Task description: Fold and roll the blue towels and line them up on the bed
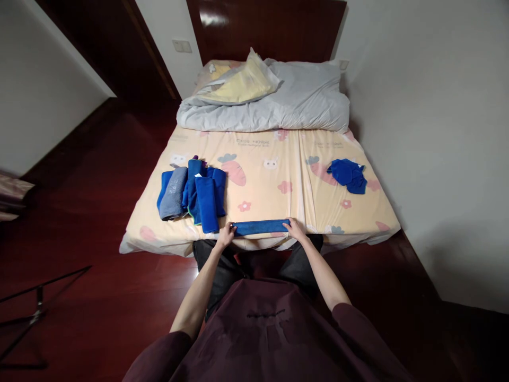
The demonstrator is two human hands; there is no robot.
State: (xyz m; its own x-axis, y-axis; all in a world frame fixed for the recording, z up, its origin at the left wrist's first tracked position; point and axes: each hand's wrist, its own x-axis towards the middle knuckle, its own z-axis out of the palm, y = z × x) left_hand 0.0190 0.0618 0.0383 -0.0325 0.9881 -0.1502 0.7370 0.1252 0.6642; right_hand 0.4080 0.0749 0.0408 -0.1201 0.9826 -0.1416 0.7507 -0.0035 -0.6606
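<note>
Where hands [226, 234] [295, 230] pinch, blue cloth [261, 227] is strip-shaped.

The bed [262, 191] has its headboard [270, 32] at the far end, with the quilt [310, 106] lying across the bed just in front of it. At the near edge of the bed, a cloth strip [260, 227] runs crosswise from the left hand [226, 234] at its left end to the right hand [295, 229] at its right end. A group of towels [207, 204] lies on the bed to the left of the strip, reaching farther back; a rolled towel [175, 195] sits on its left side. A separate cloth [348, 175] lies on the bed's right side, beyond the strip. A wall [449, 132] stands right of the bed, a door [103, 42] at the back left.
</note>
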